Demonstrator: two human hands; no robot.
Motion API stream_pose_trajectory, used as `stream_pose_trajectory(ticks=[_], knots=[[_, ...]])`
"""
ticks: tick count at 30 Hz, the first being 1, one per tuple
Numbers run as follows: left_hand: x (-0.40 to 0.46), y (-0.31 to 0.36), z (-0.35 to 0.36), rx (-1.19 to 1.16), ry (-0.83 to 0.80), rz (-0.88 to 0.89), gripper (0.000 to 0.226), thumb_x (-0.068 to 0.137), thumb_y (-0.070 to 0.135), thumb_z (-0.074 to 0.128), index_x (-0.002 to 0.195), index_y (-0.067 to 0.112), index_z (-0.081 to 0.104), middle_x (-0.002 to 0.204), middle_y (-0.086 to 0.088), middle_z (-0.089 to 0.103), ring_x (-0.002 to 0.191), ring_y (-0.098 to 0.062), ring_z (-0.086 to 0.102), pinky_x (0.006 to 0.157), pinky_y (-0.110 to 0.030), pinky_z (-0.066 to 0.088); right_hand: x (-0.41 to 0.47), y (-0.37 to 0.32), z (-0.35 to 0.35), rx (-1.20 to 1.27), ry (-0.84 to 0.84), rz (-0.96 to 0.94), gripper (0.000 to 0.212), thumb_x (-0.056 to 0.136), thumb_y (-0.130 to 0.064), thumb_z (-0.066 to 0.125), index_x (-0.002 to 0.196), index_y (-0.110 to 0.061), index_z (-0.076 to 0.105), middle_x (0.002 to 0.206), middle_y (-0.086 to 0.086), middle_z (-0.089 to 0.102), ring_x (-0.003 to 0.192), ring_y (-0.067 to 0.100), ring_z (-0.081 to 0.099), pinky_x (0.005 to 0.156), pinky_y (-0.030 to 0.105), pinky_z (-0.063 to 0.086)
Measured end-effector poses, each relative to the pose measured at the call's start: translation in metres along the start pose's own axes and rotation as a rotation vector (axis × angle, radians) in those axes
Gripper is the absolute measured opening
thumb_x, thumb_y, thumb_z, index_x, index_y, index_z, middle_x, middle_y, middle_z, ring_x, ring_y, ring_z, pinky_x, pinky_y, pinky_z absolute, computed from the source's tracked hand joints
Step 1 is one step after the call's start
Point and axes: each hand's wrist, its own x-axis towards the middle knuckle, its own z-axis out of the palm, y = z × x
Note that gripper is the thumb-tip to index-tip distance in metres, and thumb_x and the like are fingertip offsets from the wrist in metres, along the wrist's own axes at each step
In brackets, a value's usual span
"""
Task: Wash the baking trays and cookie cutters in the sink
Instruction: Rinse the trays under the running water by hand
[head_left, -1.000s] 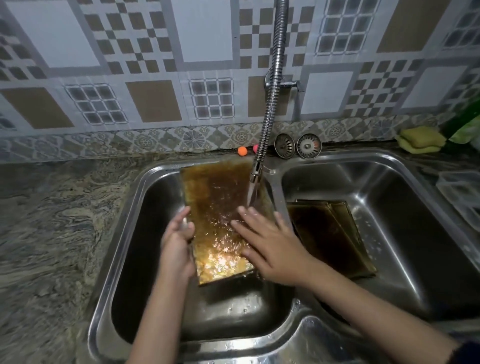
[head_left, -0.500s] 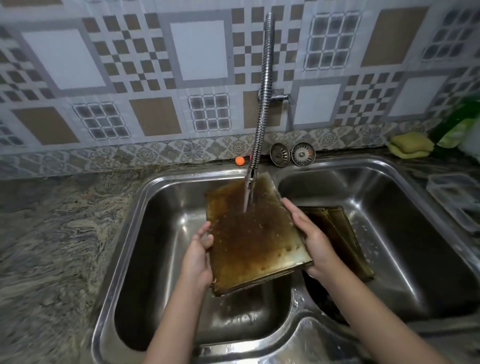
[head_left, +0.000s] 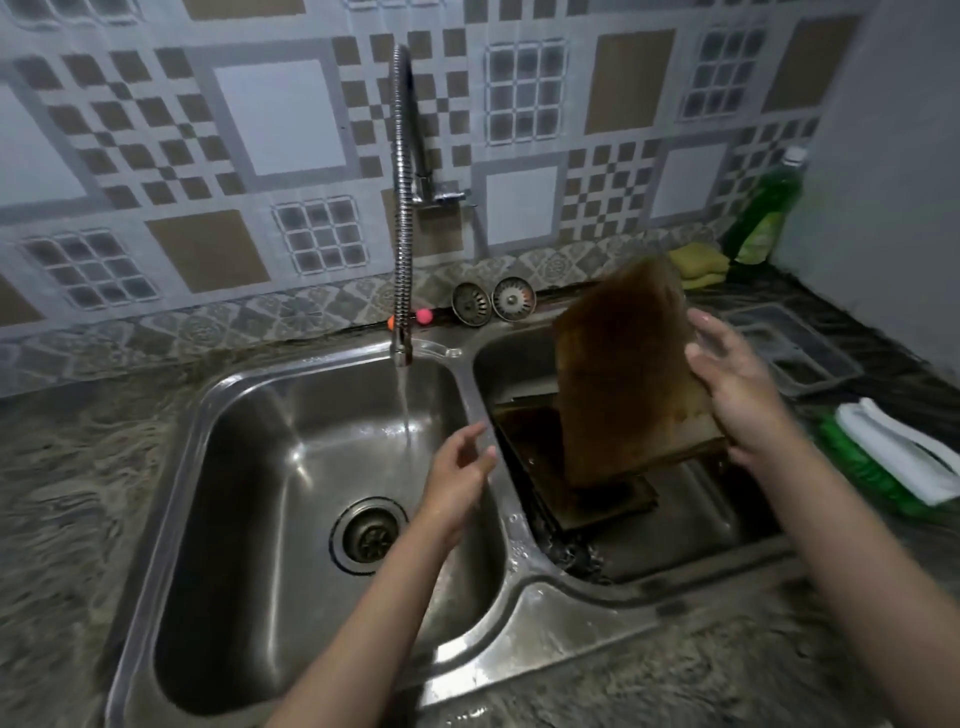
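I see my right hand (head_left: 737, 395) gripping the browned baking tray (head_left: 631, 374) by its right edge, tilted steeply over the right basin (head_left: 701, 525) at three o'clock. More dark trays (head_left: 566, 483) lie stacked inside that basin. My left hand (head_left: 460, 470) hangs relaxed and empty over the left basin (head_left: 249, 467), which holds only running water (head_left: 404, 405) from the faucet (head_left: 402, 208) at twelve.

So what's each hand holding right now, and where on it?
The right hand holds a baking tray by its right edge, tilted up over the right basin. The left hand holds nothing, its fingers loose near the water stream.
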Motion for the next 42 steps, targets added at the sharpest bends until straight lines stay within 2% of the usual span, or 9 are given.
stream_pose_trajectory(ticks=[3,7,11,17,20,26,34,37,42], knots=[[0.004,-0.017,0.012,0.059,-0.011,-0.03,0.041,0.09,0.011,0.061,0.128,0.023,0.055,0.132,0.001,0.05,0.127,-0.013,0.042,0.097,-0.025,0.037,0.011,0.018,-0.003,-0.24,-0.058,-0.061,0.039,0.097,-0.009,0.048,0.13,-0.031,0.046,0.104,-0.008,0.065,0.096,0.012,0.063,0.082,0.032,0.05],[0.004,-0.036,0.021,-0.021,0.018,-0.119,0.05,0.087,-0.003,0.059,0.133,0.015,0.052,0.14,-0.004,0.046,0.124,-0.016,0.047,0.092,-0.023,0.045,0.023,0.054,0.013,-0.478,-0.221,-0.025,0.04,0.094,-0.01,0.053,0.123,-0.037,0.047,0.111,0.003,0.063,0.078,0.009,0.06,0.067,0.022,0.048],[0.0,-0.042,0.022,-0.059,0.046,-0.094,0.049,0.087,-0.005,0.06,0.131,0.016,0.055,0.136,-0.002,0.048,0.119,-0.008,0.043,0.091,-0.021,0.041,0.036,0.106,0.038,-0.59,-0.336,0.038,0.042,0.092,-0.007,0.054,0.128,-0.029,0.048,0.133,0.008,0.053,0.119,0.023,0.054,0.099,0.031,0.043],[0.001,-0.049,0.015,-0.02,0.01,-0.062,0.049,0.087,0.001,0.062,0.131,0.023,0.055,0.14,0.0,0.047,0.126,-0.006,0.035,0.095,-0.021,0.034,0.048,0.165,0.063,-0.749,-0.468,0.166,0.045,0.088,-0.016,0.054,0.122,-0.044,0.046,0.128,-0.001,0.057,0.118,0.023,0.053,0.101,0.039,0.042],[0.002,-0.051,0.013,-0.023,0.005,-0.074,0.049,0.087,0.002,0.061,0.129,0.028,0.055,0.142,0.0,0.045,0.126,-0.006,0.033,0.097,-0.023,0.033,0.056,0.205,0.069,-0.72,-0.545,0.22,0.047,0.084,-0.017,0.055,0.112,-0.055,0.048,0.136,-0.001,0.054,0.13,0.018,0.046,0.111,0.05,0.03],[0.002,-0.05,0.014,-0.021,0.013,-0.079,0.049,0.088,0.003,0.061,0.13,0.027,0.056,0.14,0.001,0.046,0.133,-0.01,0.033,0.098,-0.023,0.034,0.045,0.201,0.073,-0.529,-0.552,0.307,0.051,0.092,-0.006,0.055,0.14,-0.018,0.044,0.146,0.007,0.043,0.137,0.017,0.037,0.111,0.027,0.031],[-0.005,-0.02,0.025,0.132,0.119,-0.046,0.046,0.086,0.011,0.066,0.129,0.02,0.054,0.129,0.001,0.049,0.118,-0.007,0.04,0.098,-0.023,0.036,0.061,0.144,0.075,-0.349,-0.45,0.055,0.04,0.093,-0.01,0.057,0.132,-0.017,0.054,0.131,0.0,0.057,0.122,0.008,0.05,0.103,0.023,0.038],[-0.006,0.029,0.028,0.149,0.206,0.114,0.036,0.085,0.016,0.069,0.119,0.02,0.06,0.115,0.001,0.058,0.11,-0.008,0.052,0.097,-0.026,0.043,0.08,0.115,0.095,-0.254,-0.428,-0.088,0.035,0.091,-0.006,0.059,0.126,-0.012,0.059,0.119,0.002,0.063,0.112,0.007,0.058,0.094,0.014,0.043],[-0.01,0.125,0.018,0.243,0.598,0.72,0.012,0.083,0.018,0.066,0.092,0.025,0.066,0.093,0.003,0.064,0.079,-0.009,0.06,0.072,-0.018,0.048,0.135,0.062,0.147,-0.156,-0.285,-0.321,0.028,0.089,-0.007,0.061,0.117,-0.009,0.063,0.094,0.005,0.067,0.075,-0.009,0.061,0.074,0.01,0.048]])
